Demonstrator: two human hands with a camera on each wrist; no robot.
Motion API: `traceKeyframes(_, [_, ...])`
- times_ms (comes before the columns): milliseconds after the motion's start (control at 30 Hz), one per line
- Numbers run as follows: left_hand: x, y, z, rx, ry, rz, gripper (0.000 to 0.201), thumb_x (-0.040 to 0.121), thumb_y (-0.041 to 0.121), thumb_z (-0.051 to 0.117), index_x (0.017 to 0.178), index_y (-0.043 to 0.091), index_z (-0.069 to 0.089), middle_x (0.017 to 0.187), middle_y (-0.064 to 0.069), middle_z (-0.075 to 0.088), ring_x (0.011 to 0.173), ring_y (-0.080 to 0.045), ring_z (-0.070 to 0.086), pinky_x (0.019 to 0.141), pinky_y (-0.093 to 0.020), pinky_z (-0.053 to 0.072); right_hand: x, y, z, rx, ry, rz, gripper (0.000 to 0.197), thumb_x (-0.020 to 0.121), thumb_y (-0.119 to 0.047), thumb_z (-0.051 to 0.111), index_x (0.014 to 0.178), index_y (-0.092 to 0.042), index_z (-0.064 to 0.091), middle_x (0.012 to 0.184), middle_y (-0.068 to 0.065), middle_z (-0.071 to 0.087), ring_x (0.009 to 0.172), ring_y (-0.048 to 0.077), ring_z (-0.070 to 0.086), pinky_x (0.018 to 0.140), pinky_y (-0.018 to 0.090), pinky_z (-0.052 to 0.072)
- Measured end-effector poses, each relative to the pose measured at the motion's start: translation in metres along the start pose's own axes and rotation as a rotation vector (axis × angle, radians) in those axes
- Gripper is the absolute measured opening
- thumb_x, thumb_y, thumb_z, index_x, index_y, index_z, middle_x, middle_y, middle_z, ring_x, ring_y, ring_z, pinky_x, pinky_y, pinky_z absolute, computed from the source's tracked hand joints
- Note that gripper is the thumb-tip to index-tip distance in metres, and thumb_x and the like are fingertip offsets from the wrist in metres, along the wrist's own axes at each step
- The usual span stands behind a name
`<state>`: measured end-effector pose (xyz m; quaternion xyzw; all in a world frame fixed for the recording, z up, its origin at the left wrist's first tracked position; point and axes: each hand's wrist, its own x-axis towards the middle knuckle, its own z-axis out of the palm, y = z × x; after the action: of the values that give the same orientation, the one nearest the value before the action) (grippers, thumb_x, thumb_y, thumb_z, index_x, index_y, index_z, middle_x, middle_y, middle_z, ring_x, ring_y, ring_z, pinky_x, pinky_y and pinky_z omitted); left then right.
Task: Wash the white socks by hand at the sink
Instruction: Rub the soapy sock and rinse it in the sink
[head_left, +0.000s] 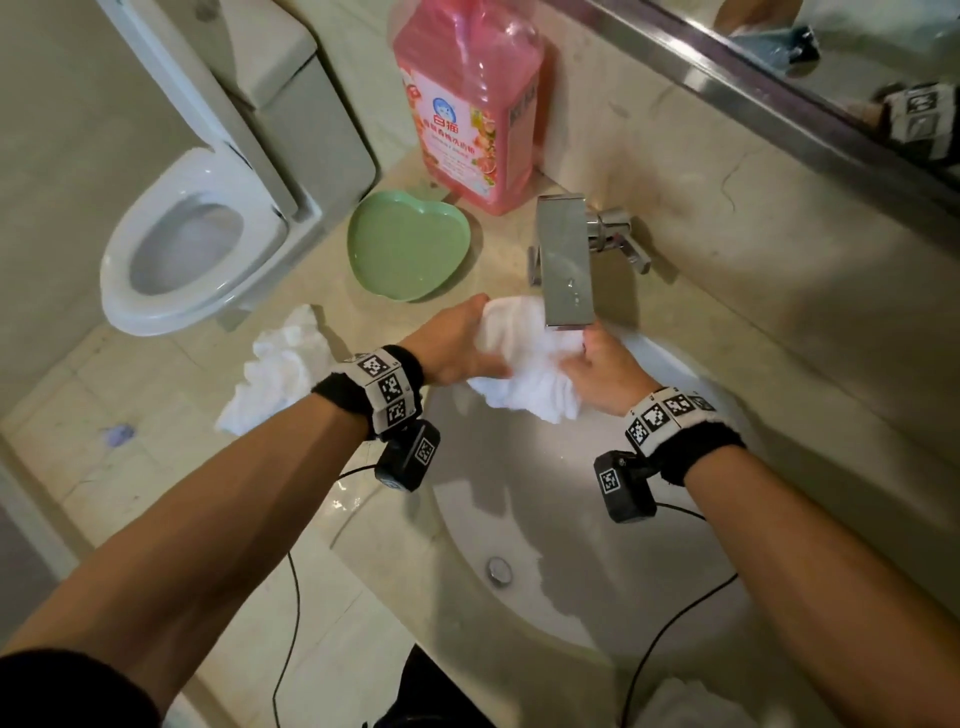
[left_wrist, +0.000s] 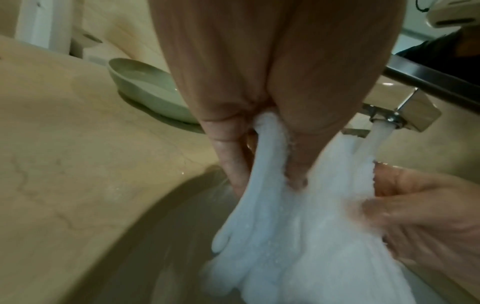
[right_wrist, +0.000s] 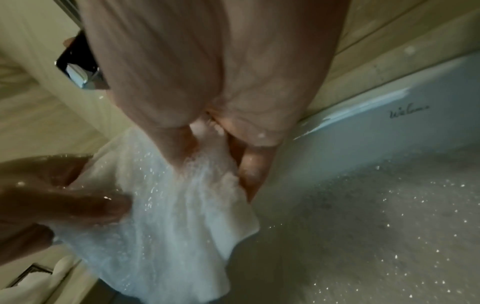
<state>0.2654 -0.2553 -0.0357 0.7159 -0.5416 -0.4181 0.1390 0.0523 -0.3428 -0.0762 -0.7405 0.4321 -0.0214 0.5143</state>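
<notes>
A wet white sock (head_left: 524, 364) hangs bunched between both hands under the chrome faucet (head_left: 563, 260), above the sink basin (head_left: 597, 519). My left hand (head_left: 457, 343) grips its left end, thumb and fingers curled round the fabric (left_wrist: 272, 185). My right hand (head_left: 602, 374) pinches the right end (right_wrist: 187, 195). Water runs from the spout (left_wrist: 374, 133) onto the sock. Another crumpled white sock (head_left: 280, 369) lies on the counter to the left.
A green heart-shaped dish (head_left: 408, 244) and a pink detergent bottle (head_left: 470, 98) stand on the counter behind the basin. A toilet (head_left: 192, 244) is at the left. The drain (head_left: 498, 569) sits low in the basin. A mirror ledge (head_left: 779, 104) runs along the wall.
</notes>
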Motion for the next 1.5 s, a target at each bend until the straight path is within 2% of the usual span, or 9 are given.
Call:
traceKeyframes(200, [0.001, -0.003, 0.01, -0.061, 0.107, 0.041, 0.027, 0.086, 0.014, 0.069, 0.099, 0.018, 0.046, 0.096, -0.001, 0.059, 0.087, -0.027, 0.057, 0.071, -0.029, 0.038, -0.016, 0.002, -0.009, 0.12, -0.053, -0.083, 0.042, 0.085, 0.006, 0.06, 0.116, -0.022, 0.058, 0.105, -0.012, 0.067, 0.094, -0.014, 0.062, 0.078, 0.004, 0.044])
traceKeyframes(367, [0.005, 0.003, 0.022, 0.105, -0.093, 0.123, 0.029, 0.083, 0.004, 0.069, 0.11, 0.012, 0.062, 0.11, -0.005, 0.06, 0.104, -0.027, 0.058, 0.088, -0.033, 0.046, -0.021, 0.001, -0.014, 0.076, 0.098, -0.19, 0.034, 0.082, 0.015, 0.059, 0.091, -0.012, 0.076, 0.092, 0.001, 0.07, 0.089, 0.014, 0.064, 0.077, 0.02, 0.047])
traceKeyframes(533, [0.009, 0.009, 0.031, -0.099, -0.397, -0.01, 0.055, 0.064, 0.037, 0.081, 0.109, 0.014, 0.061, 0.121, -0.005, 0.056, 0.109, -0.018, 0.056, 0.091, -0.022, 0.045, -0.028, -0.001, -0.021, 0.042, 0.151, -0.247, 0.045, 0.074, 0.019, 0.056, 0.076, -0.022, 0.075, 0.102, 0.002, 0.061, 0.102, 0.018, 0.06, 0.086, 0.023, 0.047])
traceKeyframes(700, [0.021, 0.019, 0.044, -0.025, -0.138, 0.052, 0.095, 0.054, 0.044, 0.093, 0.128, 0.024, 0.038, 0.11, 0.015, 0.051, 0.093, 0.003, 0.051, 0.071, -0.005, 0.037, -0.028, -0.004, -0.029, 0.071, 0.167, -0.335, 0.046, 0.073, 0.024, 0.058, 0.076, -0.019, 0.076, 0.102, 0.001, 0.056, 0.102, 0.02, 0.059, 0.085, 0.019, 0.045])
traceKeyframes(867, [0.035, 0.033, 0.053, 0.295, -0.142, 0.046, 0.043, 0.071, 0.061, 0.072, 0.101, 0.034, 0.059, 0.095, 0.006, 0.071, 0.085, -0.016, 0.064, 0.072, -0.022, 0.046, -0.034, 0.002, -0.033, -0.045, 0.168, -0.328, 0.046, 0.075, 0.018, 0.05, 0.096, -0.01, 0.079, 0.111, 0.005, 0.053, 0.107, 0.021, 0.057, 0.089, 0.012, 0.042])
traceKeyframes(967, [0.036, 0.034, 0.048, 0.382, -0.011, 0.169, 0.046, 0.078, 0.046, 0.069, 0.116, 0.022, 0.064, 0.11, -0.007, 0.069, 0.096, -0.027, 0.063, 0.081, -0.026, 0.046, -0.039, 0.002, -0.034, 0.034, 0.028, -0.201, 0.043, 0.067, -0.009, 0.068, 0.105, -0.027, 0.074, 0.115, -0.004, 0.052, 0.109, 0.008, 0.055, 0.092, 0.015, 0.045])
traceKeyframes(1133, [0.028, 0.033, 0.043, 0.348, 0.08, 0.181, 0.036, 0.081, 0.032, 0.067, 0.112, 0.012, 0.064, 0.1, -0.015, 0.069, 0.077, -0.034, 0.061, 0.061, -0.025, 0.036, -0.032, 0.0, -0.021, -0.028, 0.09, -0.101, 0.076, 0.068, -0.023, 0.081, 0.133, -0.033, 0.044, 0.115, -0.02, 0.058, 0.106, 0.009, 0.056, 0.082, 0.012, 0.041])
traceKeyframes(1300, [0.021, 0.024, 0.042, 0.23, -0.006, 0.042, 0.067, 0.074, 0.038, 0.077, 0.126, 0.014, 0.041, 0.102, -0.006, 0.064, 0.086, -0.026, 0.063, 0.066, -0.029, 0.047, -0.013, -0.011, -0.01, -0.51, 0.131, -0.156, 0.027, 0.076, -0.017, 0.072, 0.101, -0.007, 0.072, 0.097, 0.017, 0.072, 0.093, 0.037, 0.065, 0.076, 0.037, 0.047])
traceKeyframes(1500, [0.021, 0.018, 0.035, -0.157, -0.265, -0.141, 0.052, 0.07, 0.027, 0.085, 0.115, 0.023, 0.058, 0.108, 0.001, 0.068, 0.103, -0.023, 0.064, 0.093, -0.034, 0.051, -0.011, -0.022, -0.004, -0.555, 0.201, -0.251, 0.029, 0.077, -0.012, 0.072, 0.105, -0.01, 0.076, 0.101, 0.013, 0.073, 0.094, 0.034, 0.067, 0.078, 0.038, 0.053])
